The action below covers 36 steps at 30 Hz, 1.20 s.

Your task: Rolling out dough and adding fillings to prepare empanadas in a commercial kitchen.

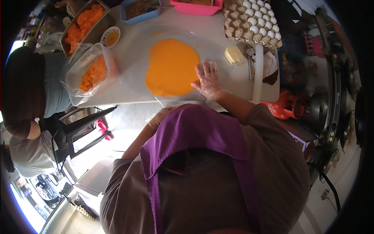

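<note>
A flat sheet of orange dough lies on the table in front of me. My right hand, in a clear plastic glove, rests with spread fingers at the dough's right edge; it grips nothing. Close to my body, by the table's front edge, is my left hand, also gloved. The purple apron covers part of it, so its fingers are hidden. To the right of my right hand sits a pale yellow block in clear wrapping.
A white rod lies beside a metal utensil at right, below an egg tray. Orange dough fills a metal pan; a plastic bag holds orange crumbs. Blue and pink tubs stand behind. A person is at left.
</note>
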Available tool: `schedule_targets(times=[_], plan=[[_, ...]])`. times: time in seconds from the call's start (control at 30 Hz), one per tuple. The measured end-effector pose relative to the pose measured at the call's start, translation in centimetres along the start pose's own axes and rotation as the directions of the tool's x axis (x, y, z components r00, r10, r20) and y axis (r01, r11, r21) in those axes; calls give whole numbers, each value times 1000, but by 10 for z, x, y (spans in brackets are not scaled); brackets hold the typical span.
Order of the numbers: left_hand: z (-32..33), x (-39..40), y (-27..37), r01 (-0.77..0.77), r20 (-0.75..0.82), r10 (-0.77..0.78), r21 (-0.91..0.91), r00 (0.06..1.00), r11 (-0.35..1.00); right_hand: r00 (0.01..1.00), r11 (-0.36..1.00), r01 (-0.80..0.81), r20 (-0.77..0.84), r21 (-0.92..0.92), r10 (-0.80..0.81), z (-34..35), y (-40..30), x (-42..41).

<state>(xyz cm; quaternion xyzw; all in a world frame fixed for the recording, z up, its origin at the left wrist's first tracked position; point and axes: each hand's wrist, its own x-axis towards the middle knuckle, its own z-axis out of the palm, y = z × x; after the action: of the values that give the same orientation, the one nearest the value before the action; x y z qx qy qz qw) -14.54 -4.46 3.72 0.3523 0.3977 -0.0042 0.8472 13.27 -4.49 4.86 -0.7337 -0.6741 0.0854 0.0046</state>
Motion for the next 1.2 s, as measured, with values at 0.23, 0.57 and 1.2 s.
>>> schedule_targets(times=[0.23, 0.57, 1.2], plan=[[16, 18, 1, -12, 16, 13, -46, 1000, 999, 993, 998, 36, -106, -60, -42, -18, 35, 42], [28, 56, 17, -13, 72, 22, -112, 997, 994, 920, 926, -374, -103, 50, 377, -49, 88, 65], [3, 33, 12, 5, 140, 26, -222, 990, 975, 772, 775, -632, 111, 19, 626, -70, 131, 11]])
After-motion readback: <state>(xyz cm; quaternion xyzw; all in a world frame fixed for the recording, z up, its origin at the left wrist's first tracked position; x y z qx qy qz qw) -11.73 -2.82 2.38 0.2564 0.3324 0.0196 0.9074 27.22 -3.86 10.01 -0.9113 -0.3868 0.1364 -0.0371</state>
